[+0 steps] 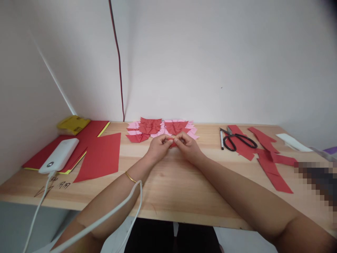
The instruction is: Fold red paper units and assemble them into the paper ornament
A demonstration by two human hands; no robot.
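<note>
Between my hands is a small piece of folded red paper (173, 143), mostly hidden by the fingers. My left hand (159, 146) pinches its left side, and my right hand (187, 144) pinches its right side, thumbs close together. Just behind the hands lie several folded paper pieces with pointed edges, some red (150, 125) and some pink (194, 131), overlapping in a row near the wall.
At left, a white power bank (61, 154) with a white cable rests on red paper sheets (101, 158), beside a yellow packet (74, 124). Black-handled scissors (238, 137), a marker (222, 140) and red paper scraps (275, 174) lie at right. The cable crosses my left forearm.
</note>
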